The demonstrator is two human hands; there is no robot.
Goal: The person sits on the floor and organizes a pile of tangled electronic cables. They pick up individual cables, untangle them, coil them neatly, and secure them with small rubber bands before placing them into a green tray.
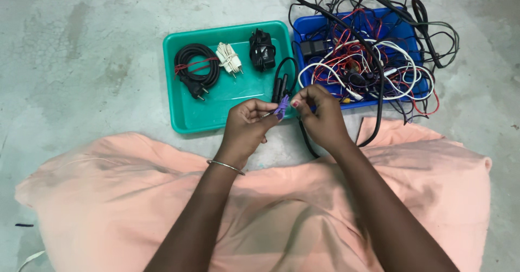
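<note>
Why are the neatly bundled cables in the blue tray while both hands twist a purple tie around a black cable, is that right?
Not quite: the head view shows the bundled cables in the green tray. The blue tray holds a loose tangle. The left hand and right hand do pinch a purple tie at a black cable.

You have a thin black cable (283, 80) looped upward over the green tray's edge, with a small purple tie (281, 107) pinched at its lower end.
</note>
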